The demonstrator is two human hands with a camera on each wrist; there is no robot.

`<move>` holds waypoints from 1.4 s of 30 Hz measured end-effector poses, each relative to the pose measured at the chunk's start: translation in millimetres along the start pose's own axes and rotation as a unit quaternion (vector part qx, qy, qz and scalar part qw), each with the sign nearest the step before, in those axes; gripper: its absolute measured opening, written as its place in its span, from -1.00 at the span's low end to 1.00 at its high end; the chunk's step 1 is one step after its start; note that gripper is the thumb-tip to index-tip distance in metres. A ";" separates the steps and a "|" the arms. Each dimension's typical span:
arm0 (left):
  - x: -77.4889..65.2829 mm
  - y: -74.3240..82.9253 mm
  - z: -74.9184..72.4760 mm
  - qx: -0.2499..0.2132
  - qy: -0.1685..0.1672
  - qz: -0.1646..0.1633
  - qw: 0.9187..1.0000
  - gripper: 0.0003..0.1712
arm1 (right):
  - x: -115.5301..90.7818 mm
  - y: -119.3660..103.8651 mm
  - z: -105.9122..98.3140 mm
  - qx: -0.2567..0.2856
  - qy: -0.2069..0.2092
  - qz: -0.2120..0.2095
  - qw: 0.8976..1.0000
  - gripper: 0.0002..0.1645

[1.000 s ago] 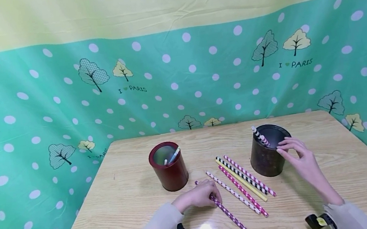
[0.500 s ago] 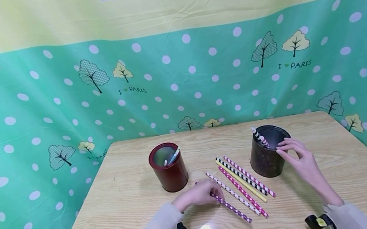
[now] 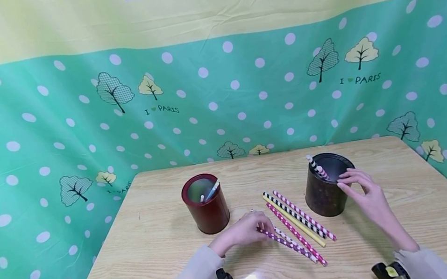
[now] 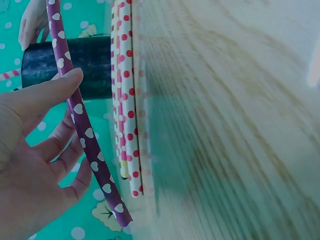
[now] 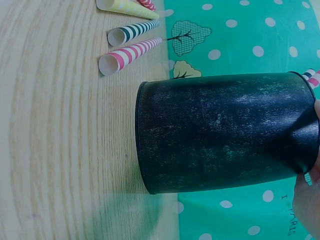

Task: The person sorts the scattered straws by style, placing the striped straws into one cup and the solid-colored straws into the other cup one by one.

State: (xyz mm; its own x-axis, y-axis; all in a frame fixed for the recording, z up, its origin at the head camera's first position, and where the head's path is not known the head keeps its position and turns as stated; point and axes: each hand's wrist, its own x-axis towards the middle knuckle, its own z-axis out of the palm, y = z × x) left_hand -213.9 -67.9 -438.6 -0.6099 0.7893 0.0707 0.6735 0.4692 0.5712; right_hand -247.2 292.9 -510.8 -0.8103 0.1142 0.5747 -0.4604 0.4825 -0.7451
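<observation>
My left hand (image 3: 247,229) pinches a purple paper straw with white hearts (image 4: 89,132) between thumb and fingers, held above the table in the left wrist view. In the head view this straw slants across a white straw with red dots (image 4: 131,115), partly covered by the hand. Beside them lie a pink dotted straw (image 3: 292,230), a yellow straw (image 3: 313,237), a black-striped straw (image 3: 297,214) and a pink-striped straw (image 3: 317,226). My right hand (image 3: 367,193) pinches the near right rim of the black can (image 3: 325,194). Two striped straws (image 3: 317,167) lean inside that can.
Left of the straws stands a dark red can (image 3: 209,212) holding a couple of light straws (image 3: 212,189). Everything rests on a wooden table (image 3: 155,233). A green dotted curtain (image 3: 186,116) hangs behind the table's far edge.
My left hand has moved slightly right and away from me with the purple straw, whose near end has swung right, over the white dotted straw. The right hand keeps its place on the can.
</observation>
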 end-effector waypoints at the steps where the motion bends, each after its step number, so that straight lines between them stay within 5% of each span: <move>1: 0.5 -0.2 -0.2 -0.005 0.003 0.004 1.000 -0.82 | -0.2 0.0 0.1 0.001 0.000 0.000 1.000 -0.85; 16: 11.8 6.5 -10.0 -0.101 0.065 -0.022 0.993 -0.83 | 0.9 2.3 0.2 0.010 0.000 0.001 1.000 -0.85; 29: 25.2 20.6 -20.0 -0.166 0.123 -0.027 0.978 -0.82 | -0.9 -1.2 -1.9 -0.016 -0.001 0.010 1.000 -0.83; 36: 29.7 48.6 -33.8 -0.215 0.156 -0.019 0.964 -0.83 | -1.4 -10.4 -3.5 0.019 -0.012 0.003 1.000 -0.82; 42: 47.4 45.3 -31.2 -0.257 0.203 -0.027 0.944 -0.82 | -0.7 -1.3 0.2 -0.008 0.003 0.001 1.000 -0.86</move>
State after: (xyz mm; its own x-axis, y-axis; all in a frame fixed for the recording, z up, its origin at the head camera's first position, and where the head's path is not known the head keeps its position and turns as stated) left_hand -225.4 -21.6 -383.8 -0.8176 0.5040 0.2784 0.4090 0.1679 0.8970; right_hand -246.1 292.0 -510.3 -0.8097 0.1199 0.5744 -0.4525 0.4956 -0.7413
